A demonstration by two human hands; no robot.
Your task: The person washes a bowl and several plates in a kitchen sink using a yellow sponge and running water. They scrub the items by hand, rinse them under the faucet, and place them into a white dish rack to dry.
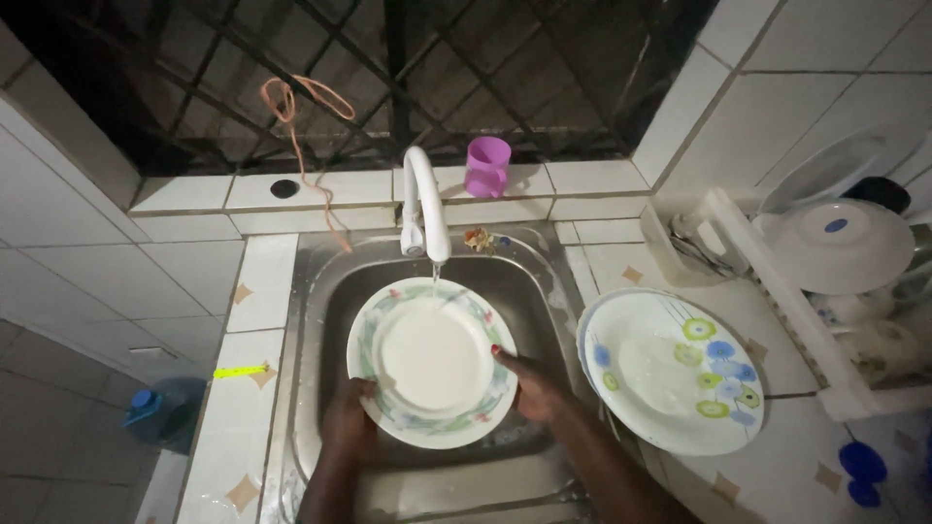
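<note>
I hold a white plate with a green and red patterned rim [432, 359] over the steel sink [325, 291], under the white tap [424, 204], from which a thin stream of water falls onto the plate's top edge. My left hand [348, 417] grips the plate's lower left rim. My right hand [529, 383] grips its right rim, thumb on the face.
A second plate with blue and green flowers [675, 369] lies on the tiled counter to the right. A white dish rack [835, 291] with plates stands at far right. A purple cup [485, 165] sits on the ledge behind the tap. A blue-capped bottle [160, 408] stands on the floor at left.
</note>
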